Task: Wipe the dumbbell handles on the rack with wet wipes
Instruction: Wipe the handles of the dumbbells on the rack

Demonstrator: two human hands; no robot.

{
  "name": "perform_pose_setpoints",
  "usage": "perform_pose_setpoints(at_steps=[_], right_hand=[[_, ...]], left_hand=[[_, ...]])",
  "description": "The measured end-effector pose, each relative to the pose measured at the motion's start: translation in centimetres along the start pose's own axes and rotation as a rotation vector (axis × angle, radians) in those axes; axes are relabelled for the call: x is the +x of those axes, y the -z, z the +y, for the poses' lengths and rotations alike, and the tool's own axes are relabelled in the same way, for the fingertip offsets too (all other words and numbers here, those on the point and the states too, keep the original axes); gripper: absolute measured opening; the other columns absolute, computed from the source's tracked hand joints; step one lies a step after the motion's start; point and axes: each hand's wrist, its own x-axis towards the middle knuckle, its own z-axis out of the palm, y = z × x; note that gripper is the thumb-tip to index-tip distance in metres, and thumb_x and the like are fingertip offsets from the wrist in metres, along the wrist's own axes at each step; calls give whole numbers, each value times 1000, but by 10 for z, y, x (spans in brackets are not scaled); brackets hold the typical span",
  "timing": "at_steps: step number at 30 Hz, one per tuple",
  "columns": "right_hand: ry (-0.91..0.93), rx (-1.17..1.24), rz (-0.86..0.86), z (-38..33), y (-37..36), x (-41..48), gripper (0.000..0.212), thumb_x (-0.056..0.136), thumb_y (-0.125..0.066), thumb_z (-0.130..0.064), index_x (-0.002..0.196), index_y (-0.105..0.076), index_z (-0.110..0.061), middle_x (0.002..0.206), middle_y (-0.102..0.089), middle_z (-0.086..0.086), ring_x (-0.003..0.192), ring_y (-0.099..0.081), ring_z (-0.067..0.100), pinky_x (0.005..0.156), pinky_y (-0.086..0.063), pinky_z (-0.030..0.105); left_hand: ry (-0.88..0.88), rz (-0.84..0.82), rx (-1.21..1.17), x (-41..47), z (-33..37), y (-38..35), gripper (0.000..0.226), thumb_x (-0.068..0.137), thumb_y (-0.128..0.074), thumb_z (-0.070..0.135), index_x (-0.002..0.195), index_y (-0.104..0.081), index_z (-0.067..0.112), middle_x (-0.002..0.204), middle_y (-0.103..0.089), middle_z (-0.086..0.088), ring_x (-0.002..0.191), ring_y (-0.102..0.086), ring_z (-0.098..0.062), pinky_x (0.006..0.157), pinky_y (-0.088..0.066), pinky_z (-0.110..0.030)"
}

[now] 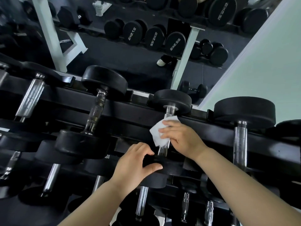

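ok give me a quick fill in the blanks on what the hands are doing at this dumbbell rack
1. The right hand holds a white ____ around a dumbbell handle.
2. The left hand grips that dumbbell's near head, which is coloured ____.
3. Behind the rack, a ____ reflects more dumbbells.
Missing: wipe; black; mirror.

The white, crumpled wet wipe (160, 133) is wrapped around the knurled chrome handle (169, 111) of a black round-headed dumbbell (172, 99), right of frame centre. The dumbbell lies across the black steel rack (130, 109), with its far head toward the upper frame and its near head at lower centre.
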Motion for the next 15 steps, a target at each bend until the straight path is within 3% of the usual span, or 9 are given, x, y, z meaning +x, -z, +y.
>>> perform_pose_setpoints(at_steps=[2, 5, 9, 11, 13, 15], right_hand=[[-43, -38, 53, 7, 2, 11, 39, 73, -35, -11, 73, -73, -6, 88, -73, 6, 98, -65, 30, 78, -52, 33], [-142, -8, 117, 5, -3, 13, 40, 76, -34, -11, 75, -73, -5, 93, -73, 7, 106, -60, 28, 86, -44, 24], [-142, 113, 30, -10, -7, -16, 41, 73, -32, -9, 73, -73, -5, 92, -73, 5, 109, -54, 11, 90, -34, 16], [-101, 121, -16, -15, -4, -27, 39, 72, -34, -8, 73, -73, -7, 90, -73, 3, 108, -52, 13, 84, -42, 18], [-61, 68, -12, -12, 2, -22, 37, 72, -37, -5, 75, -74, -8, 89, -73, 4, 101, -62, 18, 79, -49, 23], [-150, 52, 4, -4, 2, -4, 33, 73, -43, 3, 82, -73, -3, 98, -72, 8, 107, -59, 18, 86, -46, 26]], left_hand=[[-52, 73, -16, 0, -2, -2, 55, 66, -50, 63, 89, -63, 15, 91, -44, 29, 95, -40, 5, 64, -33, -5], [-83, 135, -12, -3, -7, -6, 46, 67, -50, 59, 81, -62, 17, 88, -50, 22, 91, -43, 3, 58, -31, -3], [-99, 144, -19, -2, -9, -7, 46, 66, -50, 58, 80, -62, 17, 88, -50, 22, 84, -42, 7, 59, -32, -4], [-89, 142, -24, -3, -10, -8, 46, 66, -49, 60, 83, -61, 20, 88, -51, 23, 81, -45, 5, 59, -33, -5], [-111, 156, -7, -3, -11, -9, 36, 67, -49, 60, 86, -51, 29, 88, -54, 20, 86, -46, 2, 57, -33, -3], [-112, 164, -3, -4, -11, -10, 33, 68, -48, 60, 86, -44, 33, 100, -50, 15, 91, -45, 0, 57, -34, -4]])
